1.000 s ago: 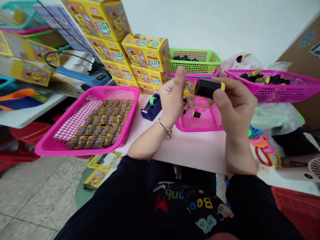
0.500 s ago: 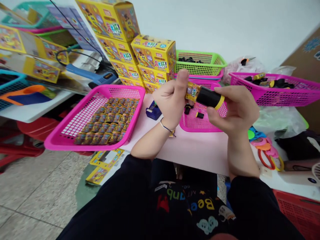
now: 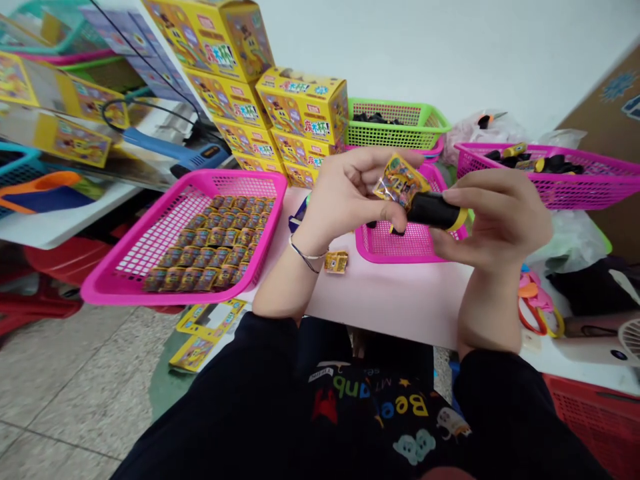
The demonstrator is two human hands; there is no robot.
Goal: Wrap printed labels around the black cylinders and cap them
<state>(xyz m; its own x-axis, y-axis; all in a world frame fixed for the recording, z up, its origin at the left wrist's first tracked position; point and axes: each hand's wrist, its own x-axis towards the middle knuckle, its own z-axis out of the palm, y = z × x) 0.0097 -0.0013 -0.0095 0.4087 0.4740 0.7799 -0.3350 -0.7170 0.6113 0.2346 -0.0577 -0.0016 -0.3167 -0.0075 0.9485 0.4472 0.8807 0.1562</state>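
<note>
Between finger and thumb, my left hand (image 3: 345,193) grips a small shiny yellow printed packet (image 3: 400,181). My right hand (image 3: 500,213) pinches a black cylinder with a yellow rim (image 3: 434,211) by its right end. The cylinder's left end meets the packet's lower edge; whether the packet is inside it I cannot tell. Below both hands lies a pink basket (image 3: 400,248) with a few small black pieces, partly hidden. Another small yellow packet (image 3: 336,262) rests on the table (image 3: 395,293) beside my left wrist.
On the left, a large pink basket (image 3: 117,283) holds rows of small wrapped pieces. Yellow boxes (image 3: 303,110) are stacked behind it, near a blue-handled tool (image 3: 175,152). Green (image 3: 420,127) and pink (image 3: 575,183) baskets with black parts stand at the back and right.
My left hand has turned, its thumb coming down, and the packet now shows its printed face. My right hand and the cylinder have shifted slightly right. The packet on the table is now more visible.
</note>
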